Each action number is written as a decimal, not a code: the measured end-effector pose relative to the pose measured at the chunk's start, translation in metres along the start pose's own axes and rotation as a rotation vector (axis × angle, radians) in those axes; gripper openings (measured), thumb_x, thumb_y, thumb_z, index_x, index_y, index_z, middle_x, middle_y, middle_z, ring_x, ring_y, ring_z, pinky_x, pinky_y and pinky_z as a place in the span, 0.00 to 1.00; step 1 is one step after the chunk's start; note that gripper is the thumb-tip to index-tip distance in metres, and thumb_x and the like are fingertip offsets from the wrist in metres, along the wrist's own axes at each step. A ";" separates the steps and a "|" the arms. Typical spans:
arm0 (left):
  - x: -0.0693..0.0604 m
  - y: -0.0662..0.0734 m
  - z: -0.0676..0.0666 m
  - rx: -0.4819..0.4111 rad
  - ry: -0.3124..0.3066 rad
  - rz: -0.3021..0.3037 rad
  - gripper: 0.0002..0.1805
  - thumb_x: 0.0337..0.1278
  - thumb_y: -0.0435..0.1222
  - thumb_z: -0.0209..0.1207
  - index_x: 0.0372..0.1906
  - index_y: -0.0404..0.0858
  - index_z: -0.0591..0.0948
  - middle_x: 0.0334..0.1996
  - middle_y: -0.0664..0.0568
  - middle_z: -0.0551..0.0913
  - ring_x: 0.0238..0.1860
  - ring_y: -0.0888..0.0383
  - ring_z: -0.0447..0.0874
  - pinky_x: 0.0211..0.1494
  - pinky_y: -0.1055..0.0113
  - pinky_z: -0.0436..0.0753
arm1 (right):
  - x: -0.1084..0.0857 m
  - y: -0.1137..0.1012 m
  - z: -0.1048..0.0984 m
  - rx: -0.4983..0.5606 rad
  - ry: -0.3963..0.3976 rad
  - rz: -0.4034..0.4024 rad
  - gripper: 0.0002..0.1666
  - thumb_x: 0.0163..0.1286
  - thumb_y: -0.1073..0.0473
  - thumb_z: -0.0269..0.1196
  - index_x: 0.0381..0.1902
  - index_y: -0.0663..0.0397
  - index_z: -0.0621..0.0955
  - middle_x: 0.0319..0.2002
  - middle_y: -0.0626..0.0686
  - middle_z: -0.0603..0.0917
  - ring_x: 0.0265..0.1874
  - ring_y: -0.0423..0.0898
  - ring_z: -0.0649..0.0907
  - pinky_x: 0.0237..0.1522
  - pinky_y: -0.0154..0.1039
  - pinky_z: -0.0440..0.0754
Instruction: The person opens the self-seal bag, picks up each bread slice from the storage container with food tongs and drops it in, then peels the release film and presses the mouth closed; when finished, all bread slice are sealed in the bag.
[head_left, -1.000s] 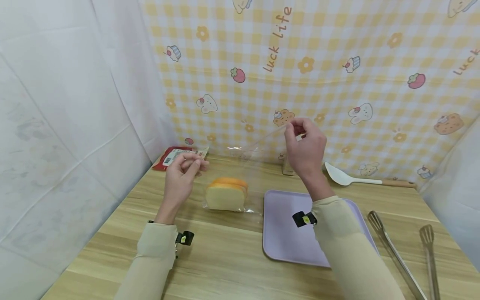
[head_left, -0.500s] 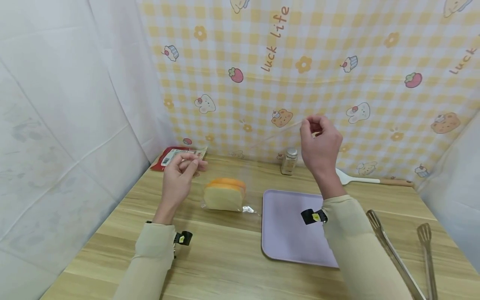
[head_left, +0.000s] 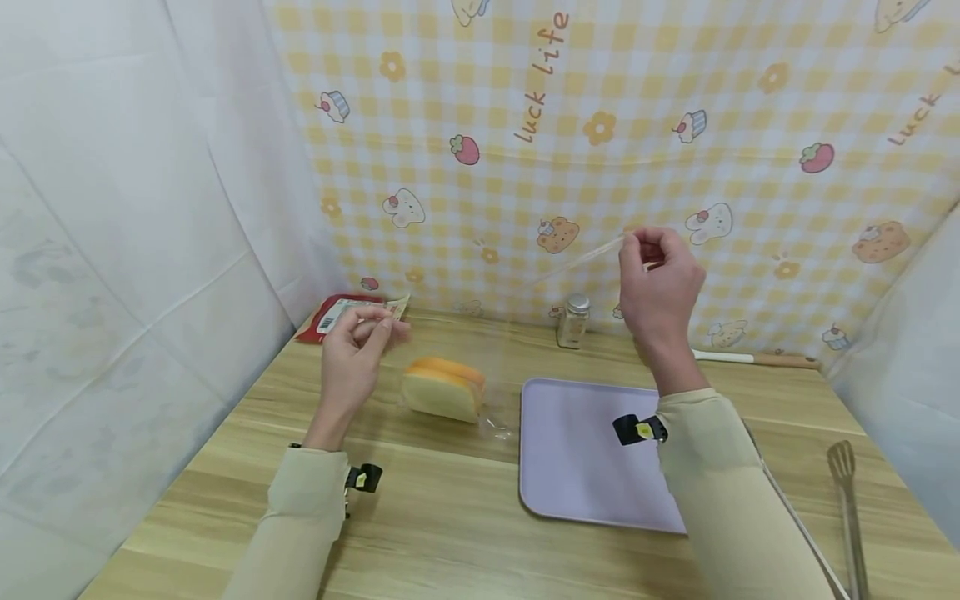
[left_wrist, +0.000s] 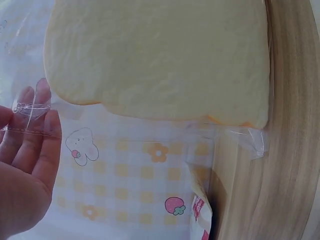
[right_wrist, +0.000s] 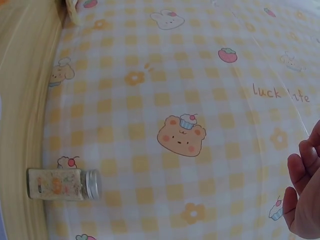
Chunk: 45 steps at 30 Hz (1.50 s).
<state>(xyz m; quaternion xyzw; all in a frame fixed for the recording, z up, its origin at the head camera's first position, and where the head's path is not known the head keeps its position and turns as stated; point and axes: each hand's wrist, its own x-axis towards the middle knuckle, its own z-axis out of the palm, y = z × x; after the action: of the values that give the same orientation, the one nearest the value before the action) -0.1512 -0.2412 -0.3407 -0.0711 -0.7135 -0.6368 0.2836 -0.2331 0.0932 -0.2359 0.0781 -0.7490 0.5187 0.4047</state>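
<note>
Two slices of bread (head_left: 442,390), pale with orange crust, stand in a clear plastic bag (head_left: 497,427) on the table; the bag is hard to see. My left hand (head_left: 352,354) pinches the bag's edge to the left of the bread. In the left wrist view, the clear film shows across my left fingers (left_wrist: 42,145), close to the bread's face. Up and to the right, my right hand (head_left: 662,283) pinches the end of a thin clear plastic strip (head_left: 577,260). The strip slants down toward the bag; where it ends is too faint to tell.
A lilac tray (head_left: 558,500) lies right of the bread. Behind it stand a shaker jar (head_left: 573,322) and, partly hidden, a white utensil with a wooden handle (head_left: 783,361). Metal tongs (head_left: 847,492) lie at the right. A red packet (head_left: 333,321) is back left.
My right hand has moved right, drawing out the clear strip and uncovering the jar. The bread has turned slightly. My left hand has stayed nearly in place.
</note>
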 end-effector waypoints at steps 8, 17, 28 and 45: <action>0.000 -0.001 0.000 -0.013 0.008 0.028 0.09 0.79 0.33 0.57 0.51 0.30 0.79 0.38 0.49 0.93 0.35 0.61 0.93 0.39 0.69 0.88 | 0.007 0.006 -0.008 0.020 0.044 0.014 0.10 0.73 0.61 0.60 0.36 0.60 0.85 0.24 0.30 0.76 0.26 0.30 0.77 0.34 0.27 0.75; -0.002 0.001 0.002 -0.026 0.034 0.053 0.04 0.78 0.31 0.58 0.49 0.38 0.82 0.36 0.56 0.93 0.32 0.59 0.93 0.37 0.69 0.88 | 0.017 0.009 -0.020 0.068 0.098 0.059 0.12 0.72 0.61 0.60 0.29 0.38 0.81 0.24 0.32 0.77 0.26 0.31 0.76 0.36 0.29 0.75; -0.003 0.002 0.003 -0.037 0.044 0.053 0.04 0.77 0.31 0.58 0.48 0.39 0.82 0.37 0.47 0.93 0.31 0.61 0.93 0.36 0.68 0.89 | 0.027 0.013 -0.034 0.129 0.162 0.142 0.13 0.74 0.60 0.62 0.28 0.38 0.81 0.21 0.37 0.77 0.24 0.35 0.74 0.33 0.30 0.72; -0.003 0.003 0.006 -0.065 0.022 0.041 0.03 0.78 0.31 0.58 0.48 0.38 0.81 0.35 0.63 0.92 0.31 0.60 0.93 0.35 0.67 0.90 | 0.035 0.018 -0.051 0.174 0.204 0.184 0.14 0.74 0.63 0.61 0.27 0.42 0.82 0.20 0.38 0.79 0.23 0.36 0.79 0.29 0.27 0.74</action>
<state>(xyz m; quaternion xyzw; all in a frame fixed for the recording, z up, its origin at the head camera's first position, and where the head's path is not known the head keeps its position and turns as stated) -0.1490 -0.2342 -0.3397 -0.0879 -0.6877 -0.6543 0.3019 -0.2386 0.1549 -0.2177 -0.0091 -0.6601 0.6219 0.4212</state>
